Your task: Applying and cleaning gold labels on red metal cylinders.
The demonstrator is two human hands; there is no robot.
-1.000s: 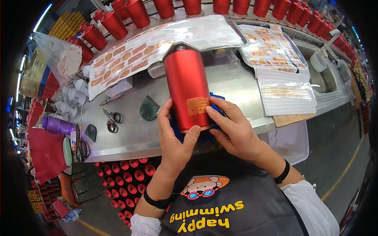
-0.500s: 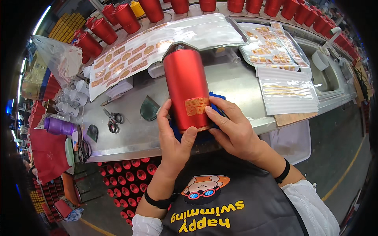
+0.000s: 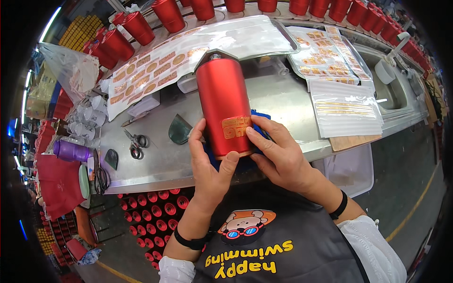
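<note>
Head view: a tall red metallic cylinder [image 3: 222, 94] lies over the middle of the near edge of a stainless-steel work surface [image 3: 283, 99], base toward the wearer, neck end toward the far edge. A rectangular gold openwork emblem [image 3: 231, 129] sits on its wall close to the base. The left hand [image 3: 207, 174] cradles the cylinder's left flank, thumb against the base rim; the right hand [image 3: 288, 158] grasps the right flank low down, one fingertip touching the emblem's right edge. Bright blue cloth [image 3: 262, 114] shows beside and behind the cylinder; how much weight it bears cannot be told.

The step in hand appears to be aligning or pressing down the emblem. Whether it is fully stuck cannot be seen. The next move would seem to call for a steady left hold and even fingertip pressure outward to the emblem's corners, without sliding it.

Toward the left end of the surface lie black-handled metal scissors [image 3: 137, 147]; between these and the cylinder rests a dark green, flat, rounded plate [image 3: 180, 130]. Along the far edge spreads a white sheet of gold-and-red stickers [image 3: 155, 70]; near the right end lies a white sheet bearing slim gold strips [image 3: 347, 113].
</note>
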